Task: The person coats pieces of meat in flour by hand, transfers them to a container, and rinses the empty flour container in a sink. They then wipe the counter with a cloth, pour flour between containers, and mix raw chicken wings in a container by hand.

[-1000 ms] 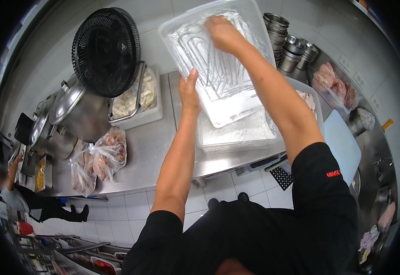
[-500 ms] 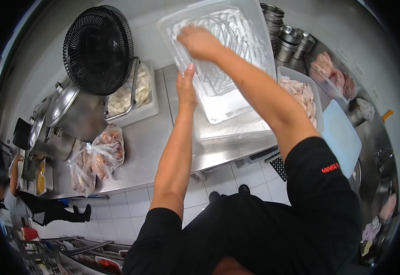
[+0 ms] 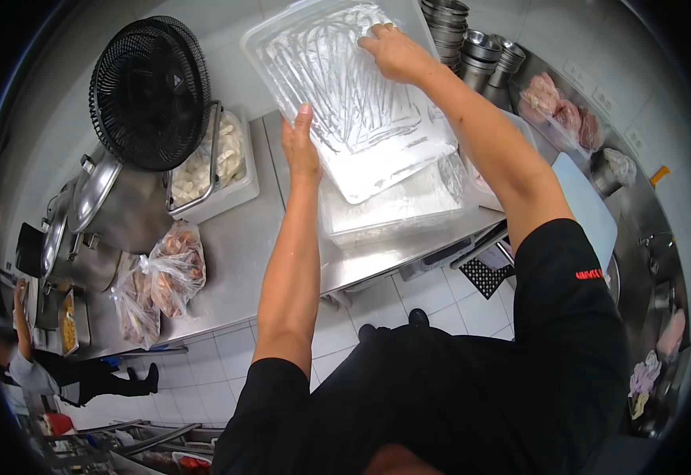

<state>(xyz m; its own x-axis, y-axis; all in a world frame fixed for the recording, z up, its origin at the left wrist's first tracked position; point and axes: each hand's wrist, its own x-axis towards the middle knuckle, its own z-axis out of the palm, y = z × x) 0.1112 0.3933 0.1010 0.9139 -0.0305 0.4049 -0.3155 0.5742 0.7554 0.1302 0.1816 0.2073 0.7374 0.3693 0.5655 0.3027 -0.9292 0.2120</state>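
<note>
A translucent plastic tub [image 3: 335, 170] is tilted up in front of me, its inside coated with streaked white powder [image 3: 353, 87]. My left hand [image 3: 301, 149] grips its left side, thumb up along the edge. Inside the tub, toward the upper right, my right hand [image 3: 399, 55] touches the powder with fingers bent and a little apart; I see nothing held in it. Beneath the tilted tub, a second clear container [image 3: 393, 224] rests on the steel counter [image 3: 242, 237].
A tub of pale pieces [image 3: 231, 190], a black fan [image 3: 151, 91], lidded pots [image 3: 96, 194] and bagged meat [image 3: 173, 273] stand left. Stacked metal cups [image 3: 444, 32], raw meat [image 3: 559, 111] and a pale board [image 3: 587, 210] are right. Another person [image 3: 45, 364] stands far left.
My right hand has moved right across the powder, from the tub's upper left toward its upper right. The tub has shifted slightly left and up in view; my left hand stays on its side.
</note>
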